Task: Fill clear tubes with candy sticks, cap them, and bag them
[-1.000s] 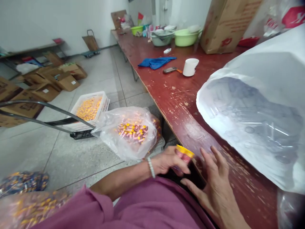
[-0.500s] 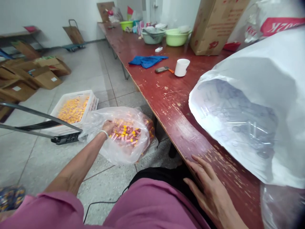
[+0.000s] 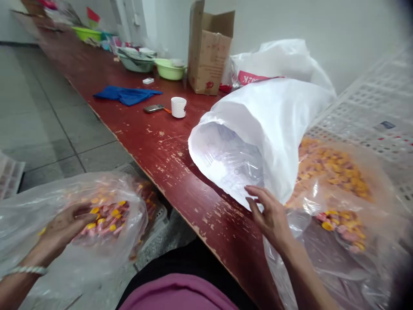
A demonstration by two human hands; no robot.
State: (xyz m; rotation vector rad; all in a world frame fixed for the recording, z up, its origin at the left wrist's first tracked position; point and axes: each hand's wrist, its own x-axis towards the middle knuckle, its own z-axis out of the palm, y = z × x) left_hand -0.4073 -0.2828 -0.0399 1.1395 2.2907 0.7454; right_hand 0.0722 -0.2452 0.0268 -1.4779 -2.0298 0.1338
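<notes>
My left hand (image 3: 69,221) is over a clear plastic bag (image 3: 106,254) on the left, its thumb and fingers slightly apart. Inside the bag lie many small pink pieces with yellow ends (image 3: 111,217). My right hand (image 3: 271,215) is at the lower rim of a large white sack (image 3: 277,103), thumb and fingers spread. A small reddish spot shows between those fingers, too small to make out. The sack lies on its side on the red table (image 3: 155,150), its mouth facing me, with clear plastic (image 3: 226,150) inside.
On the right, clear bags hold more yellow-ended pieces (image 3: 338,168) by a white perforated crate (image 3: 371,112). Along the table are a white mug (image 3: 178,107), a phone-like device (image 3: 154,108), a blue cloth (image 3: 127,94), a green basin (image 3: 170,69) and a cardboard box (image 3: 206,60).
The view has swung right, showing the right-hand bags and crate. My right hand has moved from the table edge to the sack's mouth. My left hand stays at the clear bag.
</notes>
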